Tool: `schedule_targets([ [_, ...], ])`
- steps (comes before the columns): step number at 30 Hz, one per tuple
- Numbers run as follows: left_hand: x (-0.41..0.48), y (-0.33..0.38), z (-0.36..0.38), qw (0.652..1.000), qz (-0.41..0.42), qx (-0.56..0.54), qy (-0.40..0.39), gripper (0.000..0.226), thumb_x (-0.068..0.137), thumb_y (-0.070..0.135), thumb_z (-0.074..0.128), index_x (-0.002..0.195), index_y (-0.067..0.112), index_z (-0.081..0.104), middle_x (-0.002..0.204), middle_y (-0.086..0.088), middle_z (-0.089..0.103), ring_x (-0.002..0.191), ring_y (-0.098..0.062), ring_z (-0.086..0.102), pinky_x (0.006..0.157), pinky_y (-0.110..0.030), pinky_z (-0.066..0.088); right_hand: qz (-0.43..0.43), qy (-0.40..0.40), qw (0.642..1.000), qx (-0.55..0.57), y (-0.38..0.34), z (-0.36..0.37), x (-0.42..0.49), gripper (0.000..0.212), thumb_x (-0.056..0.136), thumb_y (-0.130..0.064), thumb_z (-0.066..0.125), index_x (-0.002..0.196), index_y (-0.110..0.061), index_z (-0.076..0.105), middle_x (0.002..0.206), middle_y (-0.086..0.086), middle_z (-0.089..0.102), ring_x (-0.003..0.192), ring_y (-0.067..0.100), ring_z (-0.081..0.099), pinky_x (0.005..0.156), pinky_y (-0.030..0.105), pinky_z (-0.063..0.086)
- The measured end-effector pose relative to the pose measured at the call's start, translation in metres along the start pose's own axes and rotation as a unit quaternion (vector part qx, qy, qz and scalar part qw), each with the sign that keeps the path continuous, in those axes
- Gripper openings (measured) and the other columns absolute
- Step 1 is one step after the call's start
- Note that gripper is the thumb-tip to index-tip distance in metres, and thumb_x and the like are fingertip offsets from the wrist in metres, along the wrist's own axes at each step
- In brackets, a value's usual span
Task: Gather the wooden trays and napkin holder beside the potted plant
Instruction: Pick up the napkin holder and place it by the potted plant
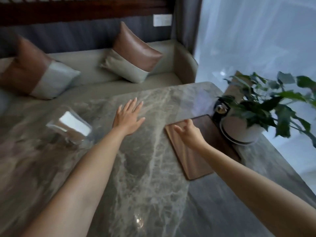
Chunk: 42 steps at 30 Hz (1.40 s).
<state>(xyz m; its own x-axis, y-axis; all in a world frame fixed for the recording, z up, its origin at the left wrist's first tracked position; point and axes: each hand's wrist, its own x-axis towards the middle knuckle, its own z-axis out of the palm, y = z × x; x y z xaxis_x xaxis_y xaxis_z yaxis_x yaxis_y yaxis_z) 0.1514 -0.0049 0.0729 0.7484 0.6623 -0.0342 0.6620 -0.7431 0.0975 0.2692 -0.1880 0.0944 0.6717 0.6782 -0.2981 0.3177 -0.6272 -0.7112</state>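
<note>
surface: grey veined marble table (140, 168) | right side: two wooden trays (191, 158) laid flat, side by side | far right corner: white potted plant (239, 129) stood just beside the darker tray | left: blurred clear napkin holder (71, 129), well apart from the trays

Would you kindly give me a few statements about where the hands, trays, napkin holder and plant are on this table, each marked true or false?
1. The right hand rests on the lighter wooden tray. True.
2. The left hand grips the napkin holder. False: it is spread open over the marble table, apart from the holder.
3. The potted plant stands at the table's right side. True.
4. The napkin holder sits beside the plant. False: it is far to the left.
5. A darker tray lies between the lighter tray and the plant. True.
</note>
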Motion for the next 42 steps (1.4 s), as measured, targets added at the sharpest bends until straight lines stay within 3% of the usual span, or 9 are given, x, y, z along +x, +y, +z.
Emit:
schedule_targets([
  [3,-0.026,-0.049,-0.026,0.998,-0.050,-0.008,0.025,0.065,0.095,0.042,0.038,0.150,0.026,0.008,0.161,-0.003,0.000,0.148,-0.018,0.002,0.119,-0.042,0.007,-0.083,-0.030,0.996,-0.029,-0.049,0.020,0.002,0.073,0.092,-0.036,0.049,0.146,-0.004,0.012,0.152,0.018,0.027,0.140,0.029,0.027,0.110,0.030,0.025],
  [6,-0.053,-0.099,-0.042,0.993,-0.110,-0.020,0.050,0.065,0.095,0.044,0.039,0.150,0.026,0.008,0.161,-0.003,0.000,0.148,-0.019,0.003,0.119,-0.041,0.010,-0.163,-0.050,0.984,-0.060,-0.091,0.050,0.001,0.084,0.090,-0.038,0.051,0.147,-0.007,-0.002,0.158,0.010,0.005,0.146,0.024,0.008,0.118,0.034,0.012],
  [10,-0.084,-0.159,-0.050,0.976,-0.194,-0.063,0.071,0.065,0.094,0.044,0.041,0.149,0.028,0.010,0.161,-0.003,0.001,0.148,-0.021,0.008,0.119,-0.043,0.012,-0.240,-0.069,0.963,-0.098,-0.135,0.098,-0.002,0.090,0.089,-0.035,0.055,0.146,-0.008,-0.010,0.158,0.010,-0.007,0.146,0.023,-0.007,0.119,0.035,0.004],
  [15,-0.106,-0.214,-0.046,0.952,-0.264,-0.131,0.080,0.064,0.094,0.046,0.038,0.149,0.030,0.010,0.161,-0.002,0.001,0.147,-0.025,0.012,0.118,-0.044,0.014,-0.289,-0.089,0.942,-0.143,-0.168,0.160,-0.002,0.096,0.087,-0.037,0.057,0.145,-0.010,-0.015,0.157,0.014,-0.014,0.145,0.027,-0.012,0.119,0.036,0.004],
  [26,-0.090,-0.269,0.002,0.912,-0.311,-0.265,0.038,0.063,0.094,0.049,0.035,0.149,0.028,0.012,0.159,-0.008,0.011,0.145,-0.028,0.018,0.116,-0.046,0.024,-0.264,-0.123,0.933,-0.212,-0.194,0.239,0.016,0.100,0.086,-0.033,0.059,0.144,-0.007,-0.017,0.157,0.014,-0.015,0.145,0.025,-0.012,0.119,0.033,0.000],
  [31,-0.071,-0.274,0.020,0.891,-0.309,-0.330,0.035,0.063,0.095,0.044,0.037,0.149,0.024,0.012,0.154,-0.015,0.020,0.139,-0.033,0.028,0.111,-0.044,0.030,-0.224,-0.108,0.952,-0.180,-0.189,0.263,0.027,0.098,0.085,-0.033,0.060,0.145,-0.018,-0.017,0.158,0.009,-0.009,0.146,0.028,0.005,0.114,0.042,0.025],
  [34,-0.060,-0.276,0.027,0.873,-0.310,-0.375,0.037,0.064,0.096,0.042,0.038,0.150,0.021,0.011,0.152,-0.018,0.023,0.137,-0.034,0.033,0.110,-0.043,0.031,-0.216,-0.087,0.957,-0.171,-0.188,0.270,0.031,0.096,0.086,-0.029,0.060,0.146,-0.019,-0.014,0.158,0.011,0.003,0.143,0.030,0.018,0.108,0.042,0.034],
  [38,-0.049,-0.278,0.038,0.860,-0.304,-0.409,0.039,0.065,0.097,0.040,0.037,0.150,0.016,0.009,0.143,-0.020,0.039,0.129,-0.035,0.043,0.108,-0.045,0.037,-0.196,-0.074,0.967,-0.144,-0.186,0.274,0.035,0.089,0.088,-0.021,0.058,0.147,-0.016,-0.008,0.151,0.015,0.024,0.135,0.031,0.033,0.107,0.039,0.035],
  [42,-0.046,-0.274,0.040,0.849,-0.310,-0.424,0.056,0.063,0.098,0.035,0.037,0.150,0.013,0.010,0.140,-0.020,0.044,0.127,-0.035,0.045,0.105,-0.043,0.038,-0.191,-0.077,0.967,-0.151,-0.184,0.276,0.034,0.077,0.091,-0.021,0.053,0.148,-0.012,0.001,0.147,0.017,0.030,0.133,0.032,0.034,0.108,0.039,0.033],
])
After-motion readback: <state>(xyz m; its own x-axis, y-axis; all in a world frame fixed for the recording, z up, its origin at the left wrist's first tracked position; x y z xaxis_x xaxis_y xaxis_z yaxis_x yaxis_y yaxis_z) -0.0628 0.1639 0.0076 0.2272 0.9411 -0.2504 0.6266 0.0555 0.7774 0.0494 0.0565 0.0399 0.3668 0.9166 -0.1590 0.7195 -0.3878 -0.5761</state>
